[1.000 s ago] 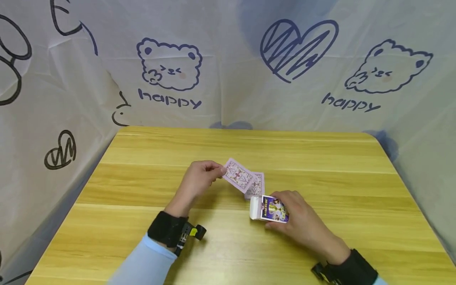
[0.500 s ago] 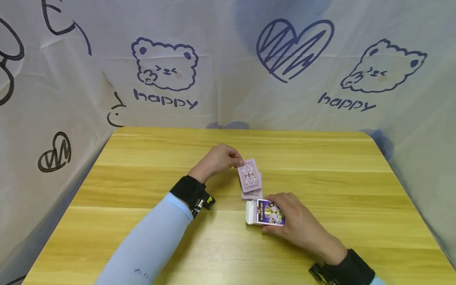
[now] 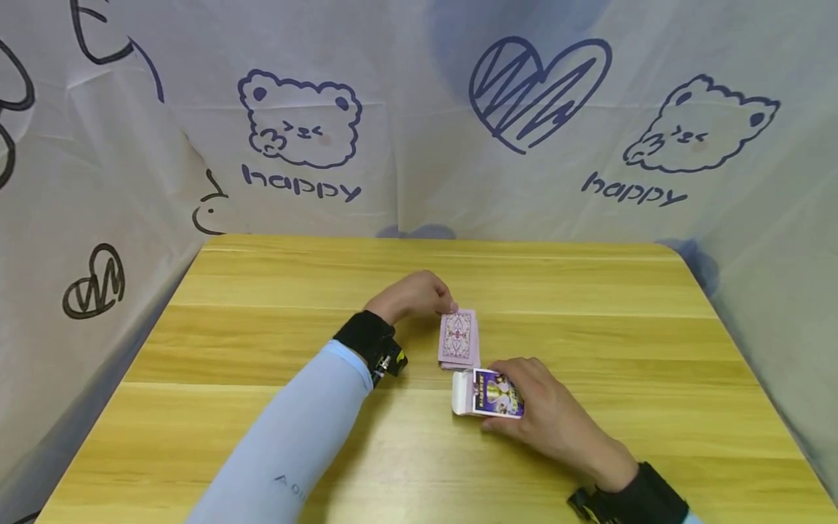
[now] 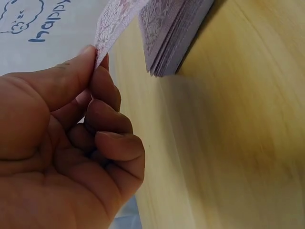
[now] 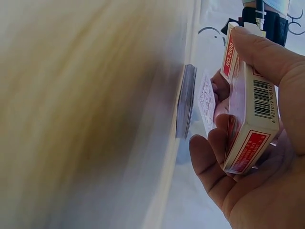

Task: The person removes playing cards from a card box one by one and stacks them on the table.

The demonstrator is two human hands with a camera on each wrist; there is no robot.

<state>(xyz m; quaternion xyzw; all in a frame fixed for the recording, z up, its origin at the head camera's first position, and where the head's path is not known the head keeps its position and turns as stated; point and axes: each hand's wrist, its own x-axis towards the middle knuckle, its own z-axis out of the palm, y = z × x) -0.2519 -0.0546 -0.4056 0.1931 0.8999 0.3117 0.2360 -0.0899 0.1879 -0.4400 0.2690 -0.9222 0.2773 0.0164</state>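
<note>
Clamped round the card box (image 3: 495, 393), thumb on one side and fingers on the other, our right hand (image 3: 556, 416) reaches in from the near right; the box's inside and part of the fingers are hidden from the head view. Just beyond, on the worktop (image 3: 622, 313), lies the deck of playing cards (image 4: 174, 38), largely covered from above by one patterned playing card (image 4: 119, 24). Our left hand (image 3: 415, 295) pinches that card's corner between thumb and forefinger, other fingers curled, holding it raised over the deck. Both run out of the left wrist view, and we cannot tell whether the card's far edge touches. Our sleeved left forearm (image 3: 294, 422) slants in from the lower left. Farthest hangs a doodled cloth (image 3: 425, 175).
</note>
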